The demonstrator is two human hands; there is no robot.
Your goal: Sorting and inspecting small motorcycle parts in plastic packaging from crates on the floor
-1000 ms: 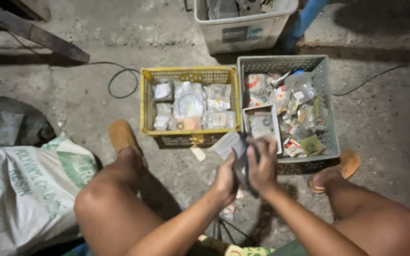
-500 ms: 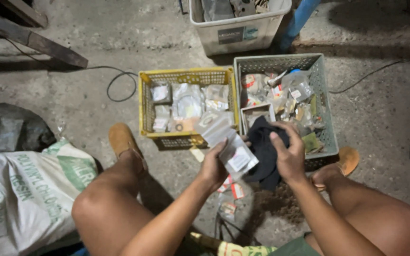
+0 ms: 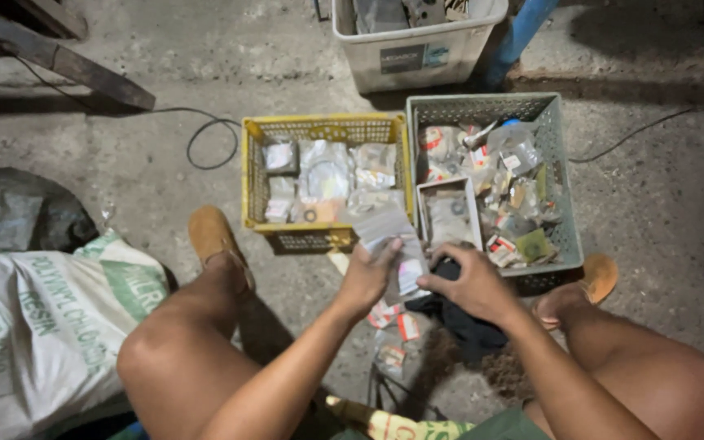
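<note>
Head view, I see grey crate (image 3: 560, 175), yellow crate (image 3: 250, 175) | left hand (image 3: 366, 279) closed on clear packets (image 3: 389, 236), over yellow crate's near rim | right hand (image 3: 473, 283) gripping black bag (image 3: 462, 319) | risk: loose packets could slip onto floor.

In my left hand (image 3: 366, 275) I hold clear plastic packets (image 3: 389, 236), glossy and crinkled, with paper labels. My right hand (image 3: 473, 281) grips a black cloth (image 3: 458, 314), matt and soft-looking. The yellow basket (image 3: 287, 240) and the grey basket (image 3: 560, 212) are both perforated plastic with a dull sheen, full of more shiny film packets. The floor (image 3: 124, 155) is rough, stained concrete. Beside my knee lies a woven plastic sack (image 3: 34, 326), white with green print, coarse in texture. My sandals (image 3: 209, 232) look like matt tan suede.
</note>
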